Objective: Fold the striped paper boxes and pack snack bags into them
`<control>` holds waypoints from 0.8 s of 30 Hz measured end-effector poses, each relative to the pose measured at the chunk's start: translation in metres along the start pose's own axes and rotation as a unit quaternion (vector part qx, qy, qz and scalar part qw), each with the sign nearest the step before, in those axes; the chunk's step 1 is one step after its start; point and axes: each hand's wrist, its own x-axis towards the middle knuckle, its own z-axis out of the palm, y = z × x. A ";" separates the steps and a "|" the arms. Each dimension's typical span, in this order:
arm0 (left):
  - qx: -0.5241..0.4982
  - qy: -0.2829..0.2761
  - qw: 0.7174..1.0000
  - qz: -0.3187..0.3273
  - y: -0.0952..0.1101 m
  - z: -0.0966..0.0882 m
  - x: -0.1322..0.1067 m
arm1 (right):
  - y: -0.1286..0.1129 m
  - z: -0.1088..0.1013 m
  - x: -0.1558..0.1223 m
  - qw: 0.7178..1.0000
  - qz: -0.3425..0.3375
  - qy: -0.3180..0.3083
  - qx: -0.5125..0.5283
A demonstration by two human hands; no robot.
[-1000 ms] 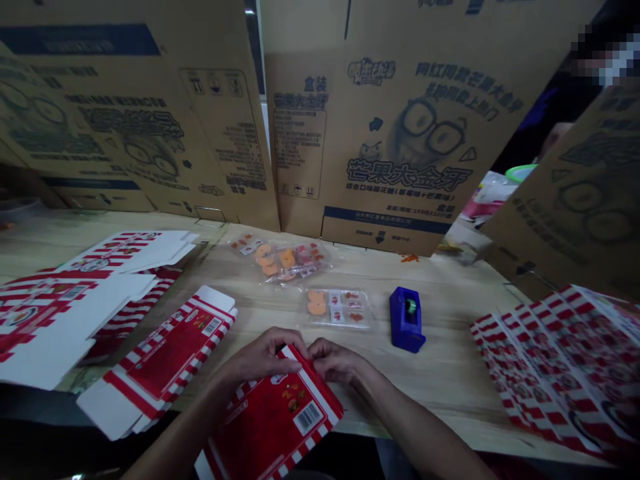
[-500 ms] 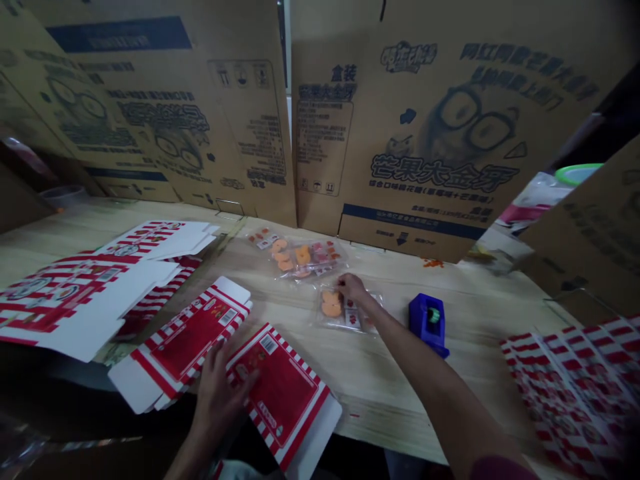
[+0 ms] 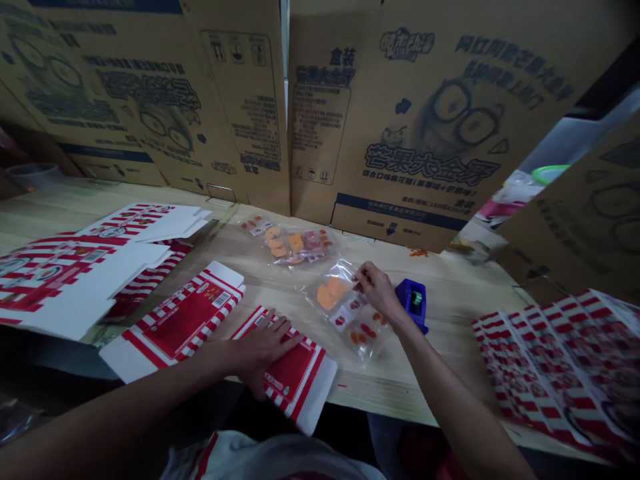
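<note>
My left hand [image 3: 261, 348] lies flat, fingers spread, on a red-and-white striped flat carton [image 3: 293, 373] at the table's near edge. My right hand [image 3: 379, 291] pinches the top edge of a clear plastic bag [image 3: 345, 310] of orange and red sweets, raising it off the table. A second clear bag of sweets [image 3: 290, 244] lies farther back, toward the cardboard boxes. Beside my left hand lies another folded striped carton [image 3: 177, 323].
A blue tape dispenser [image 3: 413, 301] stands just right of my right hand. Stacks of flat striped cartons lie at the left [image 3: 75, 273] and at the right [image 3: 560, 360]. Large printed cardboard boxes [image 3: 400, 120] wall the back of the wooden table [image 3: 460, 293].
My hands left the carton's flap. The left one pressed the carton flat, while the right reached to the sweets bag, gripped it and now lifts it toward me.
</note>
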 end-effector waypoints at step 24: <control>0.042 0.236 0.949 -0.205 0.022 0.022 0.022 | 0.005 0.022 -0.071 0.933 -0.059 -0.280 -0.216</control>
